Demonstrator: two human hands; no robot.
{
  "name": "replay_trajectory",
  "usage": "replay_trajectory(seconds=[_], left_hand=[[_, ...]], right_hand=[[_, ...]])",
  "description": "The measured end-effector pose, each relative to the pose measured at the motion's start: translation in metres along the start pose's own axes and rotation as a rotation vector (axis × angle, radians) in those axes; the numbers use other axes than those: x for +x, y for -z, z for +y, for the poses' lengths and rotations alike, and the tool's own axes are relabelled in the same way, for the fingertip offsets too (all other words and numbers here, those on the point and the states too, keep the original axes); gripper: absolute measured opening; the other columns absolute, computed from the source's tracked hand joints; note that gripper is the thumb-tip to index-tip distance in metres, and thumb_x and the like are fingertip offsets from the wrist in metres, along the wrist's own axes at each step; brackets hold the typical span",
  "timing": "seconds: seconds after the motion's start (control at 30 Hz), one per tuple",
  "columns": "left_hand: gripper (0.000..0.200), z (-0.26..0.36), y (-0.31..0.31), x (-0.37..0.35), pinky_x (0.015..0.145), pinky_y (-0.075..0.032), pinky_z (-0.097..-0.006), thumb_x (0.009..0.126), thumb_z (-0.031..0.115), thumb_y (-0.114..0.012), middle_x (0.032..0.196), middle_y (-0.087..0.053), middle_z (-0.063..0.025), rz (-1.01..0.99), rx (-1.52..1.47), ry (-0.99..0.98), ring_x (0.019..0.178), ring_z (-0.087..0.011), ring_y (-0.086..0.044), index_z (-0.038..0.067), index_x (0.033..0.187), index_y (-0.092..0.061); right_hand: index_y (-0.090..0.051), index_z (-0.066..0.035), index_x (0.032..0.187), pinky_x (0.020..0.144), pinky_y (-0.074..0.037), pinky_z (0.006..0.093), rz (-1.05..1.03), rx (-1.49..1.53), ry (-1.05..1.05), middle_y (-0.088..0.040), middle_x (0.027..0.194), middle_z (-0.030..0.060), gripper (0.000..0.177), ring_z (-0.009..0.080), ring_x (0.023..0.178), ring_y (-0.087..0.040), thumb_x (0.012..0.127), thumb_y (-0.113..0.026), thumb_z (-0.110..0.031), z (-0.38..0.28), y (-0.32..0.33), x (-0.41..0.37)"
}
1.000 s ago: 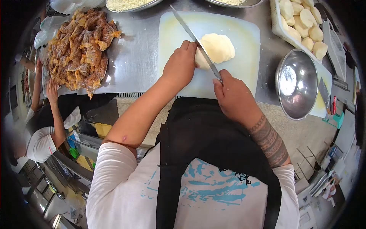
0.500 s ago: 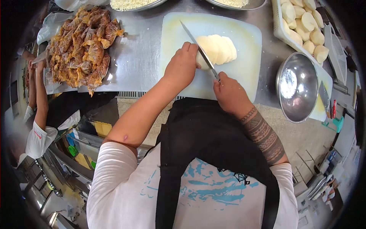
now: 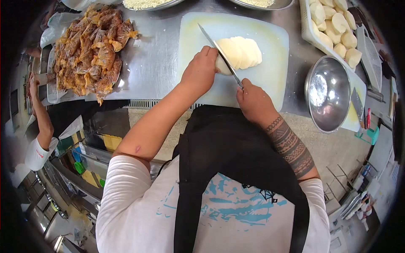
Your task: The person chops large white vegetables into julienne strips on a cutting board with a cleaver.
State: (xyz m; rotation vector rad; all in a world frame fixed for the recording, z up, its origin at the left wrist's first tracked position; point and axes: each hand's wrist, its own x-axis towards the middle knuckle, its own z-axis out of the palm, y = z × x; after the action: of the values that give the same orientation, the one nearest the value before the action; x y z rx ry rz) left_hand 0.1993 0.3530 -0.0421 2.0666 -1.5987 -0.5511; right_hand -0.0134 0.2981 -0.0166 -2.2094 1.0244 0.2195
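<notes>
The peeled potato (image 3: pixel 242 52) lies on the white cutting board (image 3: pixel 270 80) near the table's (image 3: pixel 156 63) front edge, its far part already fanned into slices. The left hand (image 3: pixel 200 71) closes its grip on the uncut end to steady it. The right hand (image 3: pixel 253 101) has its grip shut round the knife (image 3: pixel 219 52) handle, the blade angled across the potato just beside the left fingers.

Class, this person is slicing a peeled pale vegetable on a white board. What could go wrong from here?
1. The left hand holds the peeled vegetable with fingertips right against the blade of the knife in the right hand; a slip could cut them.
2. Only a small uncut end shows under that hand, so it may roll or slip.
</notes>
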Motion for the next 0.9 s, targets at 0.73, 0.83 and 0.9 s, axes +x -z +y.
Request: replay_trajectory(seconds=[0.73,0.83,0.9], left_hand=[[0.016,0.041,0.066,0.094,0.083,-0.059,-0.0476,0.088,0.005,-0.068,0.099,-0.077,-0.0148,-0.54,0.566,-0.469,0.097,-0.0363,-0.074,0.007,0.099,-0.079],[0.015,0.053,0.055,0.102,0.08,-0.061,-0.0477,0.088,0.006,-0.068,0.099,-0.077,-0.0153,-0.593,0.667,-0.588,0.096,-0.0361,-0.076,0.007,0.097,-0.079],[0.014,0.059,0.051,0.106,0.081,-0.061,-0.0474,0.089,0.007,-0.068,0.099,-0.077,-0.0155,-0.652,0.729,-0.617,0.096,-0.0358,-0.076,0.007,0.097,-0.079]], right_hand=[[-0.055,0.001,0.106,0.075,-0.059,0.0559,0.051,-0.016,0.005,-0.073,0.085,0.0246,0.028,0.0445,0.082,-0.074,0.108,-0.053,-0.027,-0.004,-0.007,-0.006],[-0.056,0.001,0.106,0.076,-0.059,0.056,0.046,-0.015,-0.014,-0.073,0.085,0.025,0.028,0.0447,0.083,-0.074,0.108,-0.054,-0.027,-0.006,-0.007,-0.006],[-0.056,0.001,0.106,0.076,-0.059,0.0561,0.031,-0.009,-0.033,-0.073,0.085,0.0251,0.028,0.0447,0.082,-0.074,0.108,-0.054,-0.027,-0.008,-0.005,-0.006]])
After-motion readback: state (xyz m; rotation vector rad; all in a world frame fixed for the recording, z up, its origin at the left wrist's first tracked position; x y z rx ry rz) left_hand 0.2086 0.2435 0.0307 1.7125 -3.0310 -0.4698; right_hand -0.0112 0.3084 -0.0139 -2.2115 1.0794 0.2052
